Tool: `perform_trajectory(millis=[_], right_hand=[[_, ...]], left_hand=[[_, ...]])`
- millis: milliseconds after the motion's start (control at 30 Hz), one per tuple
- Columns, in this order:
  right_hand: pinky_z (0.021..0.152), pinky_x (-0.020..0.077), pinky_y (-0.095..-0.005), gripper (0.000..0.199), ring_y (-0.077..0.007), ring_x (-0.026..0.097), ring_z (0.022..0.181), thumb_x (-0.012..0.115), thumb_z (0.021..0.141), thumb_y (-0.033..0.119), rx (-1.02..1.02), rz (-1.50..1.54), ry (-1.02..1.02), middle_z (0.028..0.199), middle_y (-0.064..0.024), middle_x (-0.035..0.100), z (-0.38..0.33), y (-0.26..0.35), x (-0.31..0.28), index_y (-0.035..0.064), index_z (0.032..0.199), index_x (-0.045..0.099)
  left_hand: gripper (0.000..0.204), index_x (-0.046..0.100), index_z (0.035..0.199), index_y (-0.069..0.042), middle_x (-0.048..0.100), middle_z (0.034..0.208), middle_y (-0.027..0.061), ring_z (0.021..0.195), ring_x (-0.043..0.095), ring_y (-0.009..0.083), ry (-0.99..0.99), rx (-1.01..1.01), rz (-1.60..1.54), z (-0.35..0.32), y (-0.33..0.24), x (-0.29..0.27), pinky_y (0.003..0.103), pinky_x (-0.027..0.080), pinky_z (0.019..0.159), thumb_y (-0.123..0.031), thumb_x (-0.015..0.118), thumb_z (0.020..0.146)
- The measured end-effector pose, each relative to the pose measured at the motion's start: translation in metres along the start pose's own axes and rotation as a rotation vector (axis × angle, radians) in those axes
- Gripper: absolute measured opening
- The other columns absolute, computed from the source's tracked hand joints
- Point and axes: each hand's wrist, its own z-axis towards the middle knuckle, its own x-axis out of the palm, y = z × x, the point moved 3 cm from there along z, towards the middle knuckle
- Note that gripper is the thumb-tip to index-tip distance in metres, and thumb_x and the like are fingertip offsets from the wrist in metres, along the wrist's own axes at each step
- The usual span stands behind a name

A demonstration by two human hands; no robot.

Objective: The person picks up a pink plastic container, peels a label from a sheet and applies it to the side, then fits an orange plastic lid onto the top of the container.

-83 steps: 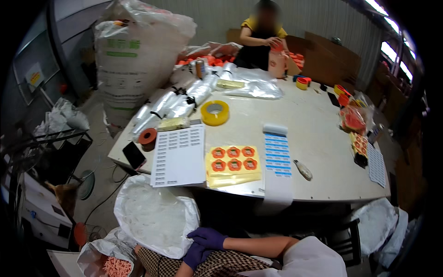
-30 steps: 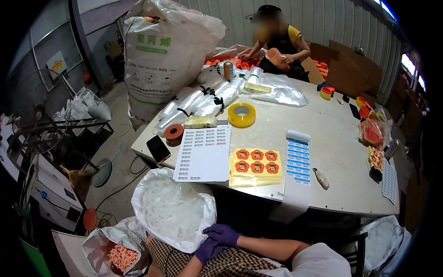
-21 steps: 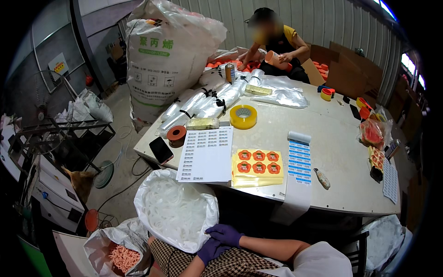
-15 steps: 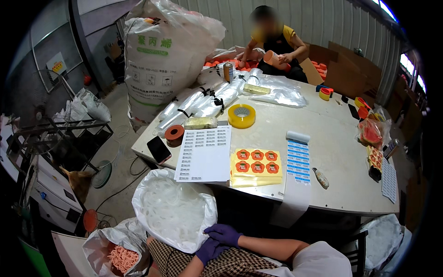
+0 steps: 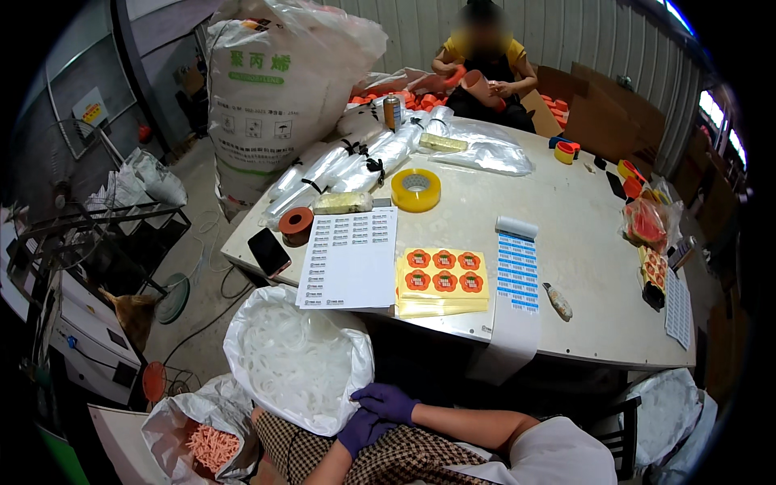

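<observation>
Head view, looking down over a large pale table [image 5: 566,242] that fills the middle. Behind its far left corner stands a tall white woven sack [image 5: 275,81] with a clear liner bulging from the top. At the far side a second person [image 5: 483,61] sits holding an orange-pink item. Below the table's near edge, at the wearer's lap, an open clear plastic bag of white rings [image 5: 295,364] leans against the table. Both hands wear purple gloves: the right hand [image 5: 388,402] lies with fingers curled on the bag's near rim, gripping the plastic; the left hand [image 5: 361,430] sits just under it, touching the same edge, though whether it pinches the bag cannot be told. To the lower left a smaller bag of orange pieces [image 5: 206,440] rests on the floor. On the table, nearest the bag, lies a white label sheet [image 5: 352,257], then a yellow sheet of orange round stickers [image 5: 443,279], then a strip of blue labels [image 5: 517,267] hanging over the edge. Further back are bundled clear bag rolls [image 5: 356,162], a yellow tape roll [image 5: 415,190], a brown tape roll [image 5: 296,225] and a dark phone [image 5: 269,251].
</observation>
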Motion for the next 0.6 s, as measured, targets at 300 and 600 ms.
perform_trajectory(millis=[300,600], right_hand=[[0.096,0.0493,-0.0347,0.027,-0.0241,0.065,0.108,0.061,0.095,0.014,-0.028,-0.017,-0.014,0.114,-0.0115,0.068,0.0,0.002,0.003,0.0081,0.12,0.069],[0.096,0.0495,-0.0345,0.027,-0.0248,0.065,0.106,0.062,0.094,0.015,0.024,0.001,-0.012,0.112,-0.012,0.069,-0.001,0.007,-0.003,0.0094,0.119,0.07]], left_hand=[[0.044,0.063,0.124,-0.005,0.064,0.124,0.014,0.116,0.06,0.0302,-0.035,-0.081,-0.231,-0.01,0.009,0.005,0.04,0.05,0.098,0.001,0.071,0.082],[0.034,0.067,0.117,-0.006,0.066,0.119,0.0187,0.118,0.056,0.0388,-0.011,-0.195,-0.336,-0.01,0.02,0.012,0.047,0.044,0.102,-0.019,0.072,0.086]])
